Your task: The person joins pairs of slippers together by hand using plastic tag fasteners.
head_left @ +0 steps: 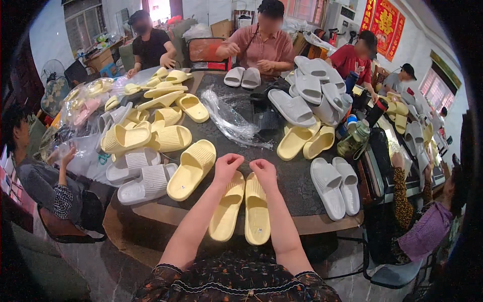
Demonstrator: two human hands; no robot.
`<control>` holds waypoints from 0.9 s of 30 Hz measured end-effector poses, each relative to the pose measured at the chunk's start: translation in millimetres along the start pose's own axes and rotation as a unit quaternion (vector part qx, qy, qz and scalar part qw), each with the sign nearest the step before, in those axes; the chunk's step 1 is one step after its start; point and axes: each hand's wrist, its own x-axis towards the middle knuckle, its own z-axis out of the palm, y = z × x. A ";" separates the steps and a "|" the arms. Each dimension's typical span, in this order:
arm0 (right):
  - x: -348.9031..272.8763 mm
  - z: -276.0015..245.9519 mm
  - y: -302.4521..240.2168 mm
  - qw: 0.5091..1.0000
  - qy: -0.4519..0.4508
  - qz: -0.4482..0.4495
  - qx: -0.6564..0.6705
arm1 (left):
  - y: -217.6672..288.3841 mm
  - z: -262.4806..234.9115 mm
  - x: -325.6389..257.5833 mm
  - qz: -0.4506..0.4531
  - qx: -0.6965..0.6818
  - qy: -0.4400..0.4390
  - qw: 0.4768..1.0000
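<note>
A pair of yellow ribbed slide slippers lies before me at the near edge of the table, the left slipper (225, 215) beside the right slipper (257, 217), heels toward me. Over their toe ends, my left hand (229, 168) is pinched closed. Facing it a short gap away is my right hand (264, 172), its fingertips also pressed together. Anything between the fingers is too small to make out. One more yellow slipper (191, 170) rests just left of my left hand, next to a grey slipper (148, 184).
Yellow and grey slippers (166, 116) heap up at the left. Clear plastic strips (229, 118) lie mid-table. Grey slippers (304, 90) are piled at the far right, above a white pair (328, 187). Bottles (354, 141) stand at the right. Several people sit around the tables.
</note>
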 end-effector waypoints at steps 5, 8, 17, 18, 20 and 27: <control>-0.5 -1.8 1.4 1.000 -0.029 -0.007 0.007 | 3.3 4.7 -3.0 0.009 0.024 -0.064 0.998; 0.0 -1.4 2.2 1.000 0.007 -0.027 0.006 | 5.9 2.5 -2.2 -0.001 0.000 -0.017 1.000; 4.4 2.1 10.3 0.999 0.010 -0.036 0.028 | -2.2 1.2 1.0 -0.022 -0.029 0.002 0.999; 5.3 -0.4 14.5 0.999 -0.001 -0.039 0.012 | -3.0 2.3 2.0 -0.010 -0.031 0.000 0.999; 3.0 2.9 11.1 0.999 -0.021 -0.039 -0.002 | -2.4 -1.3 0.7 -0.007 -0.001 -0.030 1.000; 0.2 1.9 2.7 1.000 -0.002 -0.001 0.016 | 10.9 0.4 -5.4 -0.020 -0.024 0.007 0.999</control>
